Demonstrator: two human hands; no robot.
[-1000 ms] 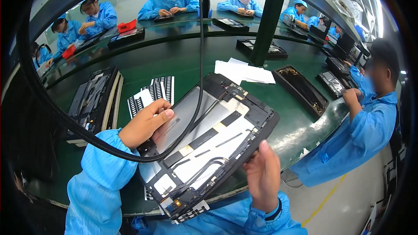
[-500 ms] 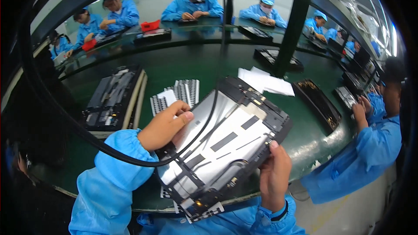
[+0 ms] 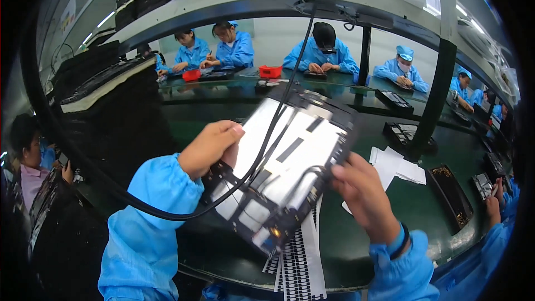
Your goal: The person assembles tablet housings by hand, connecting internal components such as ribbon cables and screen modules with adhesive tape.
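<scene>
Though blur hides detail, the opened tablet (image 3: pixel 290 159) seems stiff yet fragile; left fingers (image 3: pixel 227 129) and right fingers (image 3: pixel 353 176) rightly grasp its edges.

Silver-black device (image 3: pixel 301 161), black-white patterned strips (image 3: pixel 300 265), 2 red bins (image 3: pixel 270 71), blue sleeves (image 3: pixel 144 245), green tabletop (image 3: pixel 362 251)

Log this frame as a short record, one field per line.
Held: opened device, insides facing the camera
Left hand: gripping its left edge
Right hand: at its right edge
Foreground: black cable crossing in front of the device
Bench: green top; white papers and black tray right of the device
Behind: people in blue coats, two red boxes
</scene>
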